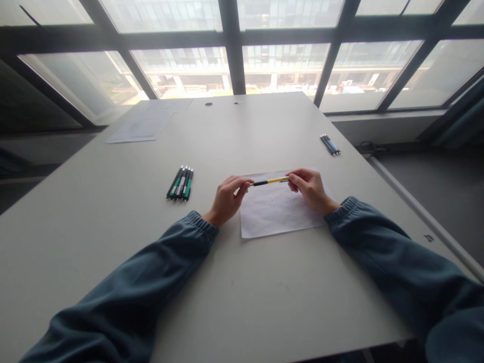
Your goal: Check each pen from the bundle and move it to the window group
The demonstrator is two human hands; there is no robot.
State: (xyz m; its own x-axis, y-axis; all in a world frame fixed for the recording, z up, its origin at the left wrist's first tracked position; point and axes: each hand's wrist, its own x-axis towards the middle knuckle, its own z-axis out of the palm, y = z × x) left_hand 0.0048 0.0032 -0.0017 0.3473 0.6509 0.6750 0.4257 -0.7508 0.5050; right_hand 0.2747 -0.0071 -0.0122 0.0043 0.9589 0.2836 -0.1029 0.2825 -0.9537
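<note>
A yellow pen with a black grip section is held level between my two hands, above a sheet of white paper. My left hand pinches the pen's black tip end between thumb and fingers. At the other end, my right hand pinches the yellow barrel, its fingers closed. Faint marks show on the paper, too weak to read. Left of my left hand lies a group of several pens with black, green and white barrels, side by side.
Several blue and black pens lie near the white table's right edge. Further back on the left are papers. A round dark cap sits near the far edge, before large windows. A cable lies beyond the right edge.
</note>
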